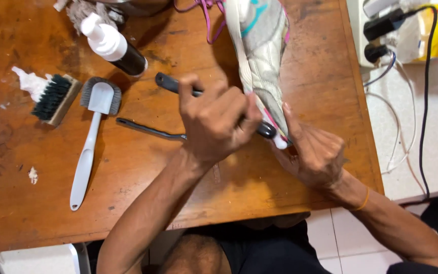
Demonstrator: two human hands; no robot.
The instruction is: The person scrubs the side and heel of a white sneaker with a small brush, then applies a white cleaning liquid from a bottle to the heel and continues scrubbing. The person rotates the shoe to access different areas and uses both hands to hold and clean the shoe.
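Scrubbing looks to be the step in hand: the left hand (214, 122) is clenched in a fist round a dark-handled brush (178, 86), whose handle end juts out to the upper left while its working end is hidden against the heel of the sneaker (260, 56). The right hand (314, 152) is curled round the heel from below, thumb up along the side, holding the pale shoe tilted on the wooden table (143, 182), toe pointing away and pink laces (206, 18) trailing at the far edge.

Judging from this grip, the next move calls for a firm brace from the right hand while the brush works the heel, and a turn of the shoe to reach another side.

Just left of the fist a thin dark tool (145, 128) lies flat. Further left are a white long-handled brush (89, 137) and a wooden block brush (54, 99) with foam beside it. Beyond them lies a dark bottle with a white pump cap (115, 48).
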